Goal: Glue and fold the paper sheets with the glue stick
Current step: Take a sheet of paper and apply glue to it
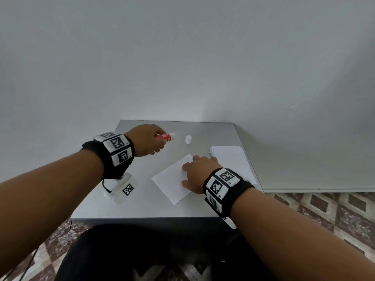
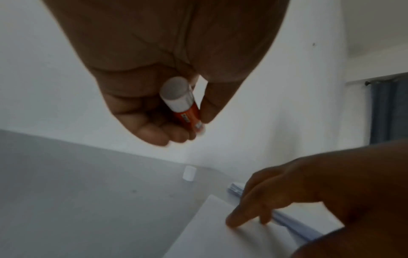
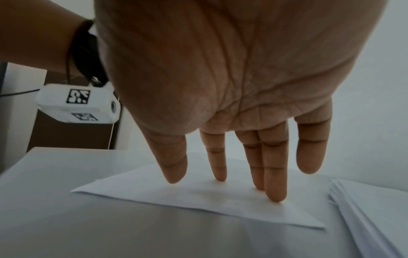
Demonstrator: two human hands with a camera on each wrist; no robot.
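The left hand (image 1: 147, 143) is raised above the grey tabletop (image 1: 142, 203) with its fingers and thumb curled round the glue stick (image 1: 166, 136). In the left wrist view the glue stick (image 2: 184, 104) shows a white end nearest the wrist and an orange-red body running out between the fingertips and the thumb; its far tip is blurred. In the head view that tip sticks out past the fingers, uncapped and pointing towards the right hand's side.

The right hand (image 1: 197, 173) is flat and open, its straight fingers (image 3: 274, 178) spread and pressing their tips down on a single paper sheet (image 1: 172, 183). The little finger hangs just clear of the paper. This sheet lies turned at an angle on the tabletop, one corner pointing away from the hand, and extends from under the fingers towards the left hand.

Just beyond the right hand, on its outer side, lies a stack of paper sheets (image 1: 233, 159), its edges fanned slightly in the right wrist view (image 3: 375, 218). Between the two hands and farther out, a small white cap (image 1: 188, 139) stands alone on the tabletop, apart from the glue stick. Behind the tabletop rises a plain pale wall (image 1: 182, 57).
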